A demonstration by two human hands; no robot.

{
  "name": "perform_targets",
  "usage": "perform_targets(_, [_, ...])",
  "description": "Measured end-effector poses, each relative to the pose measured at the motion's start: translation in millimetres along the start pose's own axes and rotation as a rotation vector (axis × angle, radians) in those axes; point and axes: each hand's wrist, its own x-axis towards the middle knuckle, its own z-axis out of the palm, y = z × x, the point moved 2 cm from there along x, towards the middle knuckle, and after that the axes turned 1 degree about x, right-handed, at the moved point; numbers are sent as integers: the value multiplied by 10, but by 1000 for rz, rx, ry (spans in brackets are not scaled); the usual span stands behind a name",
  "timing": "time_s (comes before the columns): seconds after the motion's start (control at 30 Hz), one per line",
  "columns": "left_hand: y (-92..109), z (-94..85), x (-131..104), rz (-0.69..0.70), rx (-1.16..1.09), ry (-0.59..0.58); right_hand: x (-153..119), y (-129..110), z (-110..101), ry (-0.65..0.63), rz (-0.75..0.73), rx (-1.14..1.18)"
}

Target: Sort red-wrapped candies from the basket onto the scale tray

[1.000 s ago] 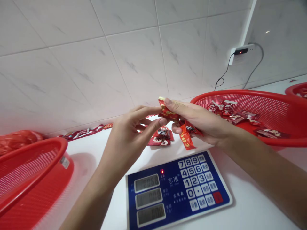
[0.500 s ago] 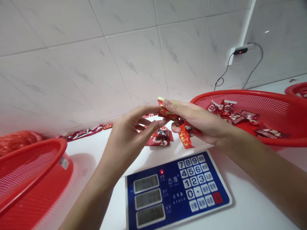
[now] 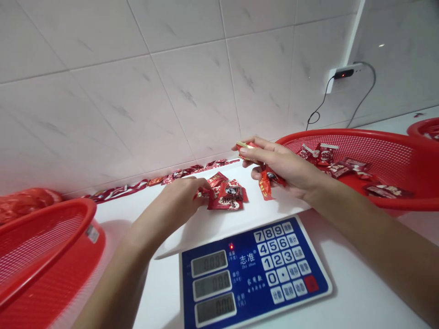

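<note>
The grip of the left hand (image 3: 185,194) is closed on a small red packet (image 3: 202,193) at the left edge of a heap of red packets (image 3: 228,194), near the middle of the frame; whether that packet also rests on the white tray (image 3: 219,224) is hidden. The right hand (image 3: 274,160), right of centre, pinches a red-and-gold packet (image 3: 249,152) between thumb and fingers, with an orange-red packet (image 3: 265,185) held lower down.

The left hand has just come away from the right and down to the heap—so the two hands are now apart, each with its own packets. The top readout (image 3: 210,263) has changed too, though its digits are hard to read.

The heap lies just beside the left fingers and lower left of the right hand. Below it sits the blue keypad panel (image 3: 254,274), above the white surface (image 3: 356,278). Red baskets stand at lower left (image 3: 94,210) and at right (image 3: 343,132)—the right one has packets inside.
</note>
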Motion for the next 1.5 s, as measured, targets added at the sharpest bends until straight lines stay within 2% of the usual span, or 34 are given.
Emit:
perform_targets(0.1, [-77, -106, -49, 16, -34, 89, -19, -4, 16, -52, -12, -20])
perform_targets(0.17, [-48, -216, -99, -12, -114, 217, -45, -20, 34, -82, -12, -50])
perform_targets(0.27, [159, -370, -199, -82, -440, 567, -115, -53, 89, -132, -16, -58])
perform_targets(0.3, [256, -389, -227, -88, -540, 647, -146, -64, 117, -174, -22, -46])
perform_targets(0.37, [451, -378, -254, -48, -635, 690, -205, -82, 169, -262, -52, -20])
perform_targets(0.43, [587, -328, -252, 2, -643, 653, -245, -94, 195, -295, -98, -26])
perform_targets(0.53, [654, -254, -225, 65, -591, 606, -247, -95, 190, -247, -139, -63])
perform_targets(0.67, [641, -222, -204, 108, -528, 624, -201, -72, 171, -229, -137, -76])
perform_targets(0.83, [642, -215, -200, 93, -536, 604, -179, -47, 166, -238, -138, -90])
perform_targets(1.13, [617, -176, -171, 90, -686, 559, -168, -66, 145, -177, -163, -132])
perform_targets(1.37, [615, -170, -157, 84, -714, 528, -149, -48, 134, -200, -143, -131])
perform_targets(1.5, [529, -190, -124, 46, -636, 460, -97, -30, 82, -105, -108, -201])
